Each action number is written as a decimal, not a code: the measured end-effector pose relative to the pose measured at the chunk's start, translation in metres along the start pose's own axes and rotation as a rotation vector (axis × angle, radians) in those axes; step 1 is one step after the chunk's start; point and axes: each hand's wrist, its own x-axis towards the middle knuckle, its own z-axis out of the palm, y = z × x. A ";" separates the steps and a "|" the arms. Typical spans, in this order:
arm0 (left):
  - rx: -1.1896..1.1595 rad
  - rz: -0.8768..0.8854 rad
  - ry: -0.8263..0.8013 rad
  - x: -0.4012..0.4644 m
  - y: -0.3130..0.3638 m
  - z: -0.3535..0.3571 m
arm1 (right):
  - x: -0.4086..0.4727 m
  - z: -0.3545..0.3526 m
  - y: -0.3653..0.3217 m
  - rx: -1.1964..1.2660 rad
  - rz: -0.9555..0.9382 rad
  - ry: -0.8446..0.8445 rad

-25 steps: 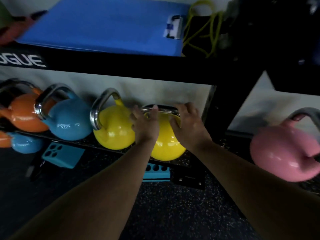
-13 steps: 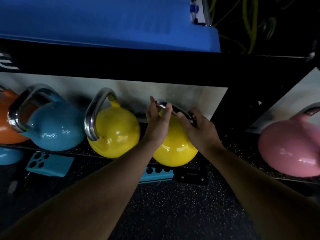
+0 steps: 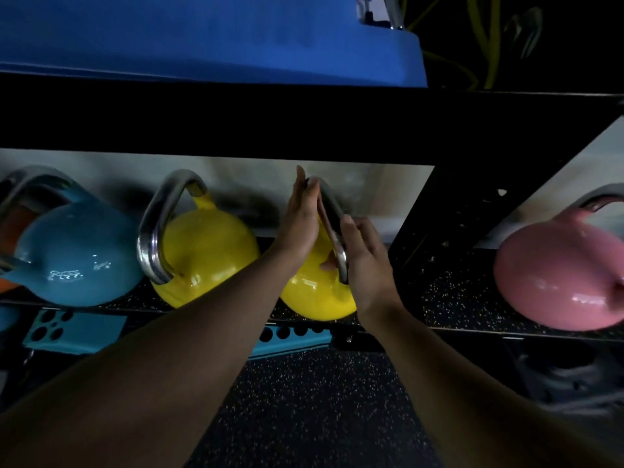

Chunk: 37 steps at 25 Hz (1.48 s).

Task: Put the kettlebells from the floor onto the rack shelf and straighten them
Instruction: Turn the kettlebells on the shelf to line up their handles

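A yellow kettlebell point(image 3: 314, 298) stands on the black rack shelf point(image 3: 456, 298), its steel handle point(image 3: 332, 211) turned front to back. My left hand point(image 3: 300, 221) lies flat against the handle's left side with the fingers straight. My right hand point(image 3: 366, 261) grips the near end of the handle, thumb tucked under it. To the left on the same shelf stand a second yellow kettlebell point(image 3: 209, 251), a blue kettlebell point(image 3: 77, 258) and part of an orange kettlebell point(image 3: 13, 228). A pink kettlebell point(image 3: 557, 282) sits in the bay to the right.
A black rack beam point(image 3: 304, 123) runs close above the handles, with a blue mat point(image 3: 202, 35) on top. A black upright point(image 3: 418, 214) divides the two bays. Teal blocks point(image 3: 74, 332) lie under the shelf on the speckled floor point(image 3: 320, 400).
The right yellow kettlebell's handle has turned from lying crosswise to pointing front to back. My left hand went from gripping it to lying flat on it. The view moved closer.
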 end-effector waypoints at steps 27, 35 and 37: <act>-0.043 -0.080 -0.117 0.027 0.002 -0.013 | -0.003 0.033 0.011 -0.115 -0.060 -0.027; 0.372 -0.026 -0.024 0.019 0.029 -0.021 | 0.008 0.017 -0.001 -0.309 -0.068 -0.069; 0.516 0.025 -0.034 0.012 0.034 -0.031 | 0.004 0.007 -0.019 -0.508 -0.086 -0.047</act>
